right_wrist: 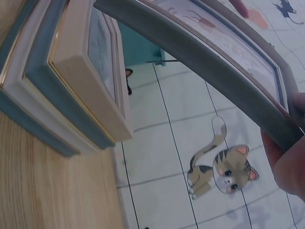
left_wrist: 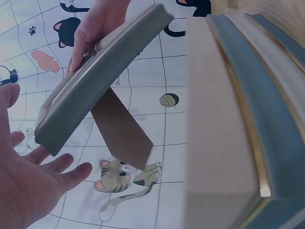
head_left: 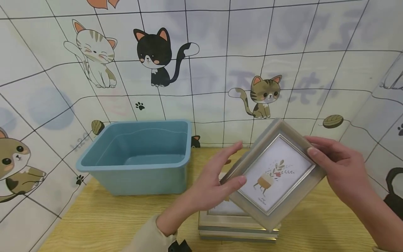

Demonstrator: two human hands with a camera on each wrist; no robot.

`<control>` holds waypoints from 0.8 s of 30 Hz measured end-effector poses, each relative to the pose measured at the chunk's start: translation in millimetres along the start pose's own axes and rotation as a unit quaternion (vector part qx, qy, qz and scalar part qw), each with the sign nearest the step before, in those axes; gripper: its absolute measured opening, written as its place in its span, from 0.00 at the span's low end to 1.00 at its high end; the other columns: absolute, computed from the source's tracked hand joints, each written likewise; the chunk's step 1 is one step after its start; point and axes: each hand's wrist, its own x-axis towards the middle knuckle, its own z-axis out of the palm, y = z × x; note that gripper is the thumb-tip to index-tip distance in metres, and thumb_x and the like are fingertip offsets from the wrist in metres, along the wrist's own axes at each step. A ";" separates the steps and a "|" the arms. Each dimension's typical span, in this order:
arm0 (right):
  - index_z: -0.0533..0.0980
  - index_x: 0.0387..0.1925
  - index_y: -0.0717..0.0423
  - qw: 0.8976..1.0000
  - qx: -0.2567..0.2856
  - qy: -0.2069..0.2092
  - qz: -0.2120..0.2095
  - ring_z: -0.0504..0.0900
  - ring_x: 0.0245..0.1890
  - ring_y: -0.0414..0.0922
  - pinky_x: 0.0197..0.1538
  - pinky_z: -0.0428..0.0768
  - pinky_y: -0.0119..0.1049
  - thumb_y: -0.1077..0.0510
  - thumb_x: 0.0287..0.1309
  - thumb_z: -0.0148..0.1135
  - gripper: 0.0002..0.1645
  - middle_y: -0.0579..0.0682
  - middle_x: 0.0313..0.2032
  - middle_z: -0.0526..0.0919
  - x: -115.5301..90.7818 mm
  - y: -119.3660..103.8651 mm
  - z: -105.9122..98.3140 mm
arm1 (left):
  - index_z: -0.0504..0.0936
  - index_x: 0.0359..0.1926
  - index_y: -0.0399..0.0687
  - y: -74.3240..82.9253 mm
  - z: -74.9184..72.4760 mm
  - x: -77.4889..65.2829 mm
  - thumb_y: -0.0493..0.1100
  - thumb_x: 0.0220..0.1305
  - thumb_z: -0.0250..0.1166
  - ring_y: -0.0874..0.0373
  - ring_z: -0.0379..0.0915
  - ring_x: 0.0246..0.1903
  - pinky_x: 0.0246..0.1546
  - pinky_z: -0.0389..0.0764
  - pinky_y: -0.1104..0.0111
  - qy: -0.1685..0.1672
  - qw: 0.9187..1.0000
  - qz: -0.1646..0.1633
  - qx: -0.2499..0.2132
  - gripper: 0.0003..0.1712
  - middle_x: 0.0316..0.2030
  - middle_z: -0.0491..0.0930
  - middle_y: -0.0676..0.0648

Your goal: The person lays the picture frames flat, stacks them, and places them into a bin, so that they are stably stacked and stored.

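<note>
In the head view a picture frame [head_left: 277, 175] with a grey-beige border is held up tilted, its printed card facing me. My right hand [head_left: 344, 168] grips its right edge, thumb on the front and fingers behind. My left hand [head_left: 211, 185] is at the frame's left edge with fingers spread and not curled round it; whether it touches is unclear. A brown stand flap [left_wrist: 121, 129] sticks out from the frame's back in the left wrist view. Beneath the held frame lies a stack of picture frames [head_left: 233, 221], partly covered by it, with beige, blue-grey and gold edges.
On the left of the wooden table [head_left: 94, 217] stands a blue plastic bin [head_left: 141, 180], with nothing visible inside. Behind it hangs a cat-patterned grid backdrop [head_left: 207, 77]. A dark object [head_left: 179, 246] shows near the left sleeve at the bottom edge.
</note>
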 end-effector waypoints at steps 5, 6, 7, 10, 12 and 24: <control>0.82 0.61 0.52 0.998 0.046 -0.038 -0.001 0.84 0.40 0.33 0.40 0.80 0.22 0.70 0.69 0.61 0.23 0.38 0.46 0.87 -2.4 -4.3 14.5 | 0.53 0.82 0.55 6.5 -1.8 5.5 0.43 0.73 0.62 0.56 0.59 0.71 0.65 0.70 0.55 -0.008 1.000 0.011 -0.005 0.43 0.76 0.59 0.51; 0.82 0.61 0.53 0.997 0.065 -0.045 -0.005 0.84 0.40 0.34 0.40 0.80 0.22 0.71 0.68 0.61 0.23 0.39 0.46 0.87 -2.5 -4.9 16.9 | 0.53 0.82 0.55 7.4 -1.9 6.0 0.43 0.73 0.62 0.56 0.60 0.71 0.64 0.71 0.56 -0.010 1.000 0.009 -0.007 0.42 0.76 0.59 0.51; 0.82 0.60 0.54 0.997 0.066 -0.050 -0.010 0.84 0.39 0.34 0.40 0.81 0.23 0.72 0.68 0.60 0.23 0.39 0.46 0.87 -2.9 -5.9 19.5 | 0.53 0.81 0.55 7.7 -2.1 6.4 0.43 0.73 0.62 0.56 0.61 0.70 0.63 0.72 0.57 -0.013 1.000 0.010 -0.008 0.42 0.76 0.60 0.51; 0.82 0.59 0.57 0.995 0.078 -0.062 -0.027 0.85 0.37 0.36 0.39 0.82 0.25 0.74 0.67 0.60 0.22 0.41 0.46 0.88 -3.9 -9.5 26.8 | 0.53 0.82 0.56 8.1 -2.9 6.2 0.43 0.73 0.62 0.57 0.63 0.67 0.60 0.73 0.58 -0.023 1.000 0.009 -0.007 0.42 0.75 0.60 0.50; 0.82 0.59 0.59 0.994 0.073 -0.067 -0.035 0.86 0.36 0.36 0.38 0.82 0.26 0.74 0.66 0.60 0.22 0.42 0.45 0.89 -5.0 -11.6 31.0 | 0.53 0.82 0.56 7.9 -3.9 5.4 0.43 0.72 0.62 0.57 0.64 0.65 0.58 0.74 0.58 -0.030 0.999 0.011 -0.010 0.43 0.75 0.60 0.50; 0.82 0.59 0.57 0.994 0.083 -0.071 -0.025 0.84 0.38 0.36 0.39 0.81 0.24 0.74 0.66 0.61 0.23 0.41 0.47 0.88 -11.0 -12.3 41.8 | 0.46 0.83 0.64 -1.1 -9.7 0.3 0.37 0.72 0.64 0.59 0.72 0.57 0.57 0.77 0.61 -0.082 0.994 -0.011 -0.074 0.50 0.76 0.59 0.51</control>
